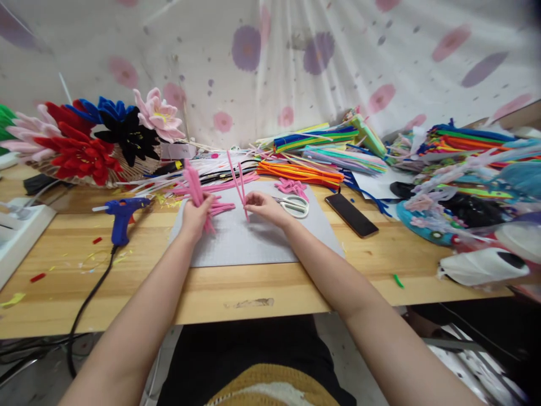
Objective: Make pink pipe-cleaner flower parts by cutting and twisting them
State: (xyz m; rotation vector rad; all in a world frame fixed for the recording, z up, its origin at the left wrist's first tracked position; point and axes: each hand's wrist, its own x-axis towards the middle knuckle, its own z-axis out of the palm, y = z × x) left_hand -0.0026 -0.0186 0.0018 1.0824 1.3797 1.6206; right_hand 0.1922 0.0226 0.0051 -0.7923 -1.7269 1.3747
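Note:
My left hand is closed round a bundle of pink pipe cleaners, which stands roughly upright over the left part of a grey mat. Between the pinched fingers of my right hand are a couple of pink pipe cleaners, their upper ends spread apart. More pink pipe cleaners show just right of my left hand. Scissors with pale handles lie on the mat beside my right hand, below a small pile of curled pink pieces.
A blue glue gun with a black cord rests at left, before fuzzy flowers. A phone lies right of the mat. Coloured pipe cleaner bundles line the back. A white roll and wrapped items fill the right side.

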